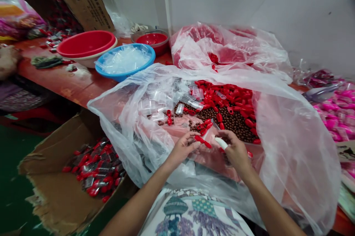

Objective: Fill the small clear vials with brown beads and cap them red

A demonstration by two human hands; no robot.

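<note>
My left hand [183, 149] pinches a small red plastic piece [203, 141] shaped like a narrow spoon. Close by on the right, my right hand [235, 151] is closed, its fingers curled, with a white cover [221, 143] on one digit. What lies between those fingers is too unclear to name. Just beyond both hands are more red plastic pieces [227, 99], small brown beads [230, 121] and clear plastic cases [155, 105]. All of these lie on a large translucent plastic bag [288, 118] spread over the table.
A cardboard box [52, 195] of red and clear pieces stands below the table at left. A blue basin [124, 77] of clear pieces and a red basin [87, 44] sit at the back left. Pink pieces [341, 106] lie right. Another person's hand [8, 60] shows at far left.
</note>
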